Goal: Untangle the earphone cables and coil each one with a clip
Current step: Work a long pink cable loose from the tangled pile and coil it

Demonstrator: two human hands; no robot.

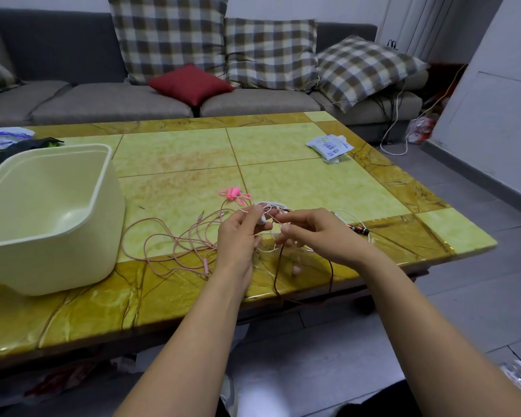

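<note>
A tangle of thin earphone cables lies near the table's front edge. The pale pink cable sprawls in loops to the left of my hands. A dark red cable hangs in a loop over the table edge below my hands. A white cable trails off to the right. My left hand pinches the knot of pink and white cable, a white earbud showing at its fingertips. My right hand pinches strands of the same knot from the right. Bright pink clips lie just beyond my hands.
A large cream plastic tub stands on the table's left side. A white and blue packet lies at the far right of the yellow-green table. A grey sofa with checked cushions runs behind the table.
</note>
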